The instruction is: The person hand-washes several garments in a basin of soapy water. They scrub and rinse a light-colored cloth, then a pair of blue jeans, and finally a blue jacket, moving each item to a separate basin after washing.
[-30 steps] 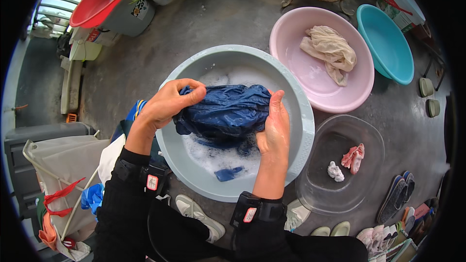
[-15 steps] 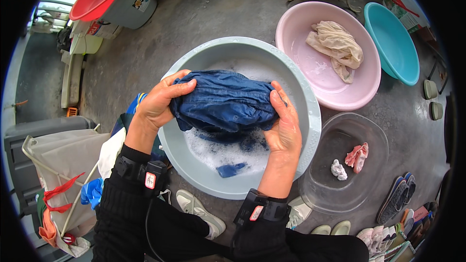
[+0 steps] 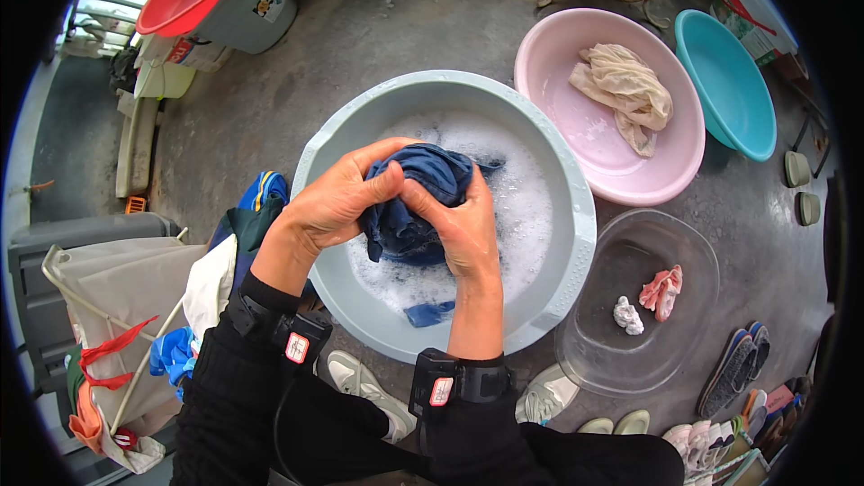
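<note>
Over the middle of a grey basin (image 3: 576, 216) of soapy water: left hand (image 3: 337, 202) and right hand (image 3: 459, 225), fingers clenched tight on a bunched blue garment (image 3: 414, 207). Pink basin (image 3: 549, 54) holding beige cloth (image 3: 625, 90) beyond the right rim.

— What have I got in hand here?

— A dark blue garment (image 3: 416, 202), wet and bunched into a tight wad. I see it squeezed between my left hand (image 3: 337, 202) and my right hand (image 3: 459, 225), both closed round it, thumbs meeting on top.

— Where does it sit?

— Held just above the suds in the pale grey-blue basin (image 3: 576, 243), near the middle. A loose blue end trails down into the foamy water by the near rim.
</note>
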A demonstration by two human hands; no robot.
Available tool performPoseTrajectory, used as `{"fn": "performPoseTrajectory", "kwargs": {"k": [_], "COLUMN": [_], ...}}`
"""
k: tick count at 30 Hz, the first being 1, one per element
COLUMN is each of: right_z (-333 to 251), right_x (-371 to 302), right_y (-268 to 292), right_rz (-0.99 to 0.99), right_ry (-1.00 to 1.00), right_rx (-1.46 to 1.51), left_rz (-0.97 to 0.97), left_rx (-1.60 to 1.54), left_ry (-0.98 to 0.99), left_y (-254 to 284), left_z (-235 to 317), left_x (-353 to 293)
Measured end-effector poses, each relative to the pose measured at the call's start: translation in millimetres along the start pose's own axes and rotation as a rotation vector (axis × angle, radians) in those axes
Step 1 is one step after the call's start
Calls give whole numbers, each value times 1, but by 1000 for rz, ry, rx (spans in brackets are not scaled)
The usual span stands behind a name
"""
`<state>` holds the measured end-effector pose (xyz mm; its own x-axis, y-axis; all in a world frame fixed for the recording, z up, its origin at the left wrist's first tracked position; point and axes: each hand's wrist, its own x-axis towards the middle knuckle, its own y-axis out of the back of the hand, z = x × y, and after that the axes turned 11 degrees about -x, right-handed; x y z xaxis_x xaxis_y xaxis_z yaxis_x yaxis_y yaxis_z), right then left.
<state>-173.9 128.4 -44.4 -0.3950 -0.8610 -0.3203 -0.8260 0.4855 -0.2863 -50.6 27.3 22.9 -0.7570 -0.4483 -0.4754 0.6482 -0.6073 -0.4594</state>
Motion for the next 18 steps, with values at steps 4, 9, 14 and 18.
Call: {"fn": "performPoseTrajectory", "kwargs": {"k": [4, 9, 14, 18], "right_z": [11, 21, 25, 28], "right_x": [4, 3, 2, 3], "right_y": [24, 47, 45, 44], "right_rz": [160, -22, -81, -90], "right_ry": [36, -131, -157, -160], "right_rx": [561, 719, 775, 745], "left_rz": [323, 189, 156, 146], "left_rx": [237, 167, 7, -136], "left_ry": [-42, 4, 12, -60], "left_y": [20, 56, 53, 58], "left_z": [16, 22, 11, -1], "left_x": [-8, -16, -11, -7]}}
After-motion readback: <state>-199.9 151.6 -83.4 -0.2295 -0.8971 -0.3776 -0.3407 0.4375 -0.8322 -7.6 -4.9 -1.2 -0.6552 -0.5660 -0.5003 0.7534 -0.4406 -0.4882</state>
